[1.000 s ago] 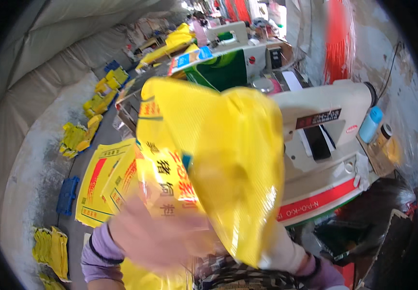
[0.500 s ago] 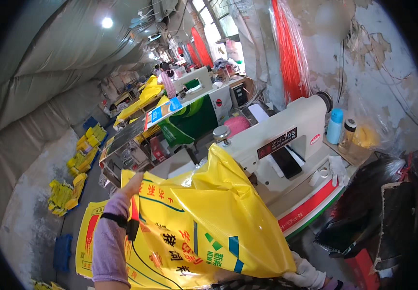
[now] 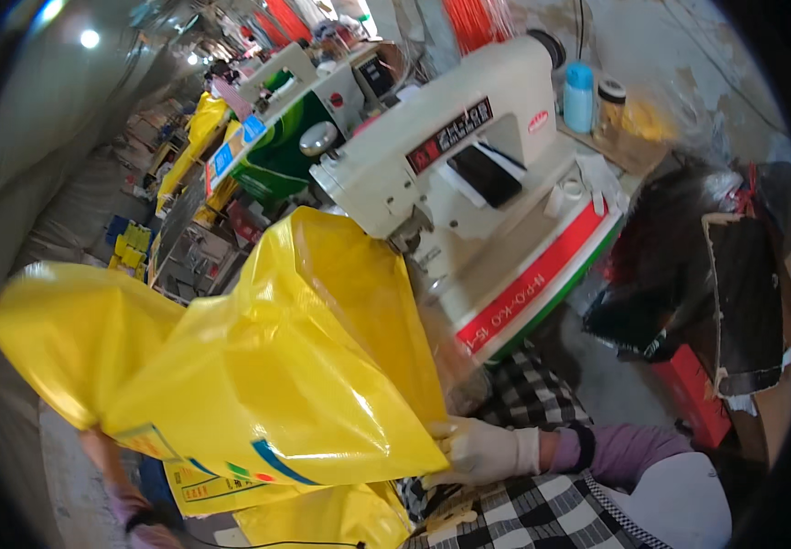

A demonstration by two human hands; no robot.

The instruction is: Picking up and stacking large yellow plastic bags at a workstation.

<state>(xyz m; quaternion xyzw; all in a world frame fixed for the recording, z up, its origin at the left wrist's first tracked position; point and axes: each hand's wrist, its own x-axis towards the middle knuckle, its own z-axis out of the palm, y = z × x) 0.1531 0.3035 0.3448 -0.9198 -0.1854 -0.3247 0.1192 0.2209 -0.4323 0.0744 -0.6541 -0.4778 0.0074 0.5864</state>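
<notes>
A large glossy yellow sack [image 3: 258, 366] spreads across my front, its mouth gaping toward the sewing machine [image 3: 377, 188]. My right hand [image 3: 487, 450], in a white glove, pinches the sack's lower right corner above my checked apron [image 3: 542, 512]. At the lower left, my left forearm [image 3: 125, 499] rises to the sack, and the bare wrist meets bunched yellow material. The sack hides the fingers of that hand. Beneath it, another yellow sack with printing [image 3: 322, 517] lies by my lap.
A dark phone [image 3: 485, 176] rests on the machine bed, near a white glove [image 3: 601, 183]. Behind stand a blue bottle [image 3: 578, 99] and a jar with a dark lid [image 3: 609, 110]. Dark plastic and a red box [image 3: 693, 393] are at right. Farther off, a person [image 3: 229, 96] is beside yellow sacks.
The sack has swung left and turned, and its mouth now opens toward the machine. My left hand has moved down and left out of sight behind it. The view has shifted.
</notes>
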